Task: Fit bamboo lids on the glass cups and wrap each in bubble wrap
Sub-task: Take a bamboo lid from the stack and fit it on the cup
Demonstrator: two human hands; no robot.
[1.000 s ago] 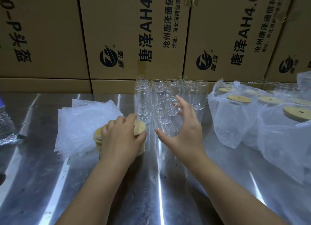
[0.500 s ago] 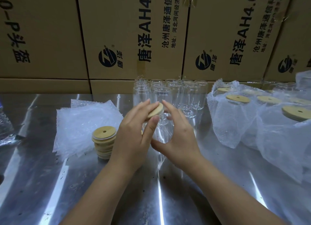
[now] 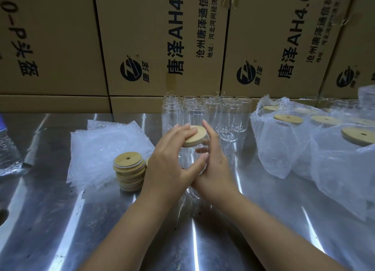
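Coming off the stack, the bamboo lid now sits tilted on the glass cup beneath the gripping fingers of the left hand. The right hand clasps the cup; pressing it level likely remains.

Printed cardboard boxes stacked behind; shiny metal table, prob. steel, w/ glare.

The shiny steel counter carries a stack of bubble wrap sheets left of the left hand. A pile of bamboo lids stands just beside that hand. Bare glass cups cluster beyond both hands, and wrapped cups stand well right of the right hand.
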